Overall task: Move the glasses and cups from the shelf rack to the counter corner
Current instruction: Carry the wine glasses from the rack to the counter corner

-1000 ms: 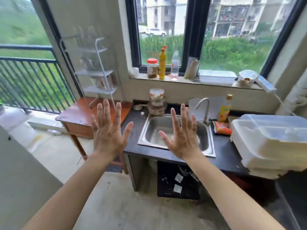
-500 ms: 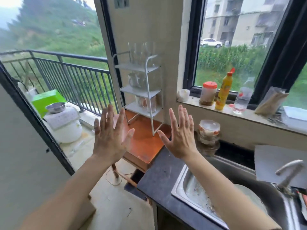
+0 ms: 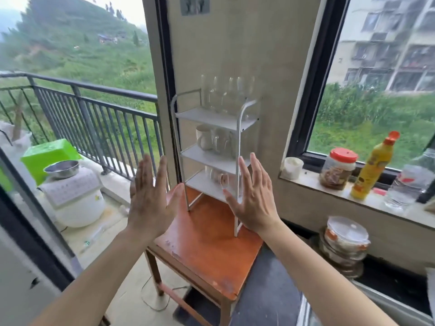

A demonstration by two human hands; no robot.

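A white three-tier shelf rack (image 3: 213, 121) stands on a small orange wooden table (image 3: 207, 252). Several clear glasses (image 3: 226, 94) line its top tier. On the middle tier are a white mug (image 3: 204, 137) and clear glass mugs (image 3: 222, 141). More cups (image 3: 217, 176) sit on the bottom tier. My left hand (image 3: 150, 201) and my right hand (image 3: 253, 198) are raised in front of the rack, fingers spread, holding nothing. The dark counter corner (image 3: 266, 295) lies just right of the table.
The window sill holds a small white cup (image 3: 292, 167), a red-lidded jar (image 3: 338, 171), a yellow bottle (image 3: 373, 165) and a water bottle (image 3: 409, 182). Stacked lidded containers (image 3: 344, 243) sit on the counter. A white appliance with a metal bowl (image 3: 70, 194) stands by the balcony railing (image 3: 94, 118).
My view has swung left from the sink and come closer to the rack, which is larger and centred. Both hands stay raised and spread, holding nothing.
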